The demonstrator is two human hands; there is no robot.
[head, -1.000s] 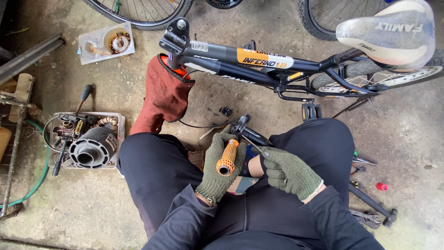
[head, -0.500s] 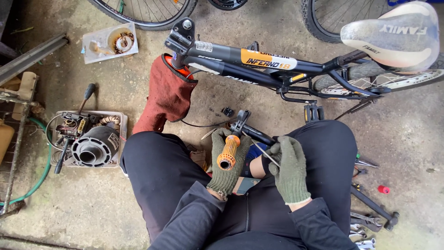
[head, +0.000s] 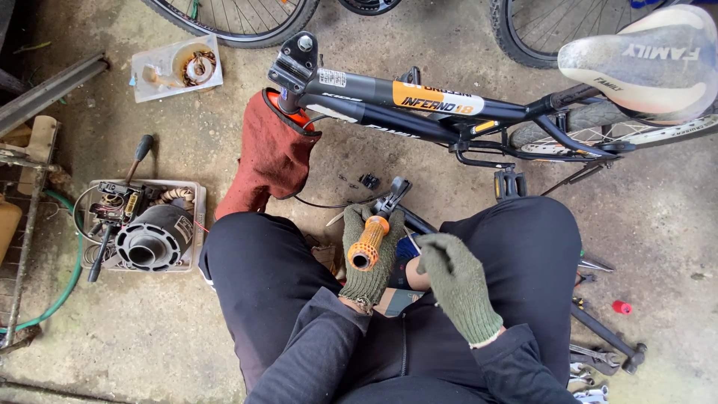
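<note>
My left hand [head: 372,258], in a green knit glove, is wrapped tight around an orange handlebar grip [head: 368,242], its open end facing up at me, held over my lap between my knees. My right hand [head: 458,284], gloved the same, sits just right of the grip with fingers curled loosely and nothing clearly in it; whether the fingertips touch the bar I cannot tell. Beyond the grip, a black brake lever [head: 393,194] juts away from my left fist. Small dark parts [head: 368,180] lie on the ground just past the lever. Left of the grip and farther out, a rust-red cloth [head: 271,161] hangs from the head end of a black bicycle frame [head: 419,112] that runs across to the right, ending at a worn grey saddle [head: 643,63]. Well left of my grip, a shallow tray [head: 191,196] holds a black motor housing [head: 149,241] and wiring, with a green hose [head: 67,280] curving beside it. Right of my grip, past my knee, wrenches [head: 598,359] and a small red cap [head: 621,307] lie on the floor. The floor is stained, gritty concrete [head: 134,344]. Farthest out, two spoked wheels [head: 239,15] and a clear tub [head: 161,75] with a bearing inside.
</note>
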